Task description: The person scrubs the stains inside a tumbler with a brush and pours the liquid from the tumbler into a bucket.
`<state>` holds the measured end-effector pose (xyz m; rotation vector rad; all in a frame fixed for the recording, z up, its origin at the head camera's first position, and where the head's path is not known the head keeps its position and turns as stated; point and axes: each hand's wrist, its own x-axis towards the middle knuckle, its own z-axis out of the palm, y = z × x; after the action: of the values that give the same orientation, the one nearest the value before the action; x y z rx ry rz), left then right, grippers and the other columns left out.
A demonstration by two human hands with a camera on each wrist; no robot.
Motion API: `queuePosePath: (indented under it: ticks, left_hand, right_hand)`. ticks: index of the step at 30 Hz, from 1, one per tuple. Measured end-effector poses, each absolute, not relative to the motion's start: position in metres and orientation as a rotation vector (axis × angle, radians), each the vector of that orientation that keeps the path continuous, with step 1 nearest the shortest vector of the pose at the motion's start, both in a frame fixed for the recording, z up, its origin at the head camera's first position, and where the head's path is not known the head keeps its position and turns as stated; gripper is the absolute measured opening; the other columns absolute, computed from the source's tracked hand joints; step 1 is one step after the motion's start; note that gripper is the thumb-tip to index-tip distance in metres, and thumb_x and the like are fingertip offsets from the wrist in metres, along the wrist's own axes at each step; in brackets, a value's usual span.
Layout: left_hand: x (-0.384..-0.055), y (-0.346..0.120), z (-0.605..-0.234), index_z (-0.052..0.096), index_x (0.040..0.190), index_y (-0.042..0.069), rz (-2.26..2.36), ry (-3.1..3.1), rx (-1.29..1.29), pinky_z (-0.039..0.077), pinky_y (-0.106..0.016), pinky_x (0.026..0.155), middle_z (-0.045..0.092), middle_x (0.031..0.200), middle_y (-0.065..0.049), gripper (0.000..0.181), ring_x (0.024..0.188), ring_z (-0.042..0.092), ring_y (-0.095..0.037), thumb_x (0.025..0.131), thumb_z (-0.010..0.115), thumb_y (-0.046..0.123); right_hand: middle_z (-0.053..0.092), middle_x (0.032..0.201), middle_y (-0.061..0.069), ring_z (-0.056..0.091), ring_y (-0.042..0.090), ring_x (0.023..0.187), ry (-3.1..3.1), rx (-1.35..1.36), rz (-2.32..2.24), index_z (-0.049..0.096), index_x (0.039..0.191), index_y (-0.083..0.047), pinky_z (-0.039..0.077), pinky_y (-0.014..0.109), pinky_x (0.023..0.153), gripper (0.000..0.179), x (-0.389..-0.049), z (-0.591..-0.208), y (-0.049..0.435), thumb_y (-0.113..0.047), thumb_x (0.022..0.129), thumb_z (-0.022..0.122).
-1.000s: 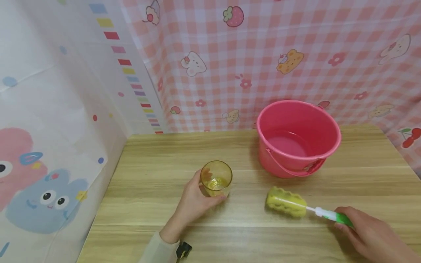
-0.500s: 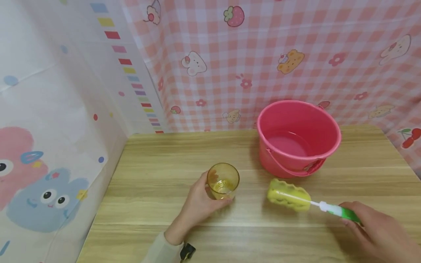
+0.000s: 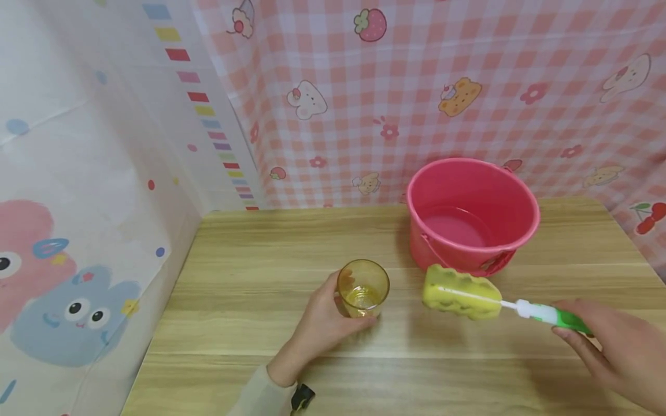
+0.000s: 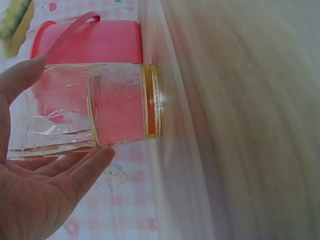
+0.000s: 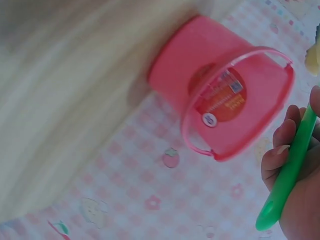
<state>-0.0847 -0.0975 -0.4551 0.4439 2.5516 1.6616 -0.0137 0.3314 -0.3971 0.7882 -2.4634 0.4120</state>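
My left hand (image 3: 325, 320) grips an amber-tinted drinking glass (image 3: 363, 289), upright, thumb on the near side and fingers round the far side. In the left wrist view the thick base of the glass (image 4: 152, 102) is close over the table. A bottle brush with a wavy yellow sponge head (image 3: 460, 293) is in my right hand (image 3: 619, 346), fingers curled round its green and white handle (image 3: 569, 319). The sponge points left towards the glass, apart from it, raised over the table. The right wrist view shows the green handle (image 5: 292, 170) lying across the palm.
A pink bucket (image 3: 470, 254) stands at the back right of the wooden table (image 3: 250, 248), its handle folded down at the front. What looks like water lies low inside it. A pink checked cloth (image 3: 333, 115) hangs behind, and a white printed sheet (image 3: 104, 173) on the left.
My left hand has moved the glass right and slightly towards me. My right hand has lifted the brush, shifting right and up, so the sponge now overlaps the bucket's lower edge.
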Motion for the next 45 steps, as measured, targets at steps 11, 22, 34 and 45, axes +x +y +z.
queuePosePath:
  ticks: [11,22,34,45]
  left_hand:
    - [-0.084,-0.087,-0.454,0.051,0.149,0.009,1.633,2.531,0.497,0.054,-0.037,0.099,0.066,0.134,-0.005,0.093,0.121,0.062,-0.019,0.070,0.099,0.022]
    - [-0.084,-0.081,-0.455,0.049,0.150,0.008,1.631,2.510,0.514,0.056,-0.035,0.096,0.066,0.135,-0.007,0.093,0.117,0.064,-0.023,0.072,0.098,0.020]
    - [-0.085,-0.080,-0.458,0.047,0.153,0.010,1.648,2.483,0.572,0.055,-0.033,0.099,0.064,0.139,-0.011,0.095,0.123,0.063,-0.023,0.074,0.098,0.019]
    - [-0.083,-0.080,-0.456,0.046,0.154,0.013,1.649,2.491,0.581,0.054,-0.033,0.100,0.063,0.141,-0.006,0.095,0.127,0.061,-0.026,0.074,0.098,0.018]
  right_hand:
    - [0.060,0.092,-0.007,0.043,-0.003,0.075,-2.389,0.942,0.406,0.066,0.119,0.003,0.038,0.011,0.055,0.060,-0.033,-0.365,0.324,-0.047,0.114,0.034]
    - [0.069,0.086,0.004,0.062,0.022,0.064,-2.198,1.086,0.164,0.069,0.118,0.001,0.051,0.029,0.057,0.059,-0.061,-0.326,0.312,-0.046,0.114,0.033]
    - [0.071,0.096,0.006,0.065,0.029,0.079,-2.297,1.170,-0.065,0.065,0.134,-0.013,0.052,0.048,0.069,0.062,-0.074,-0.290,0.295,-0.040,0.116,0.013]
    - [0.069,0.101,0.013,0.064,0.037,0.087,-2.255,1.279,-0.079,0.065,0.132,-0.012,0.048,0.054,0.074,0.059,-0.092,-0.276,0.279,-0.024,0.114,0.010]
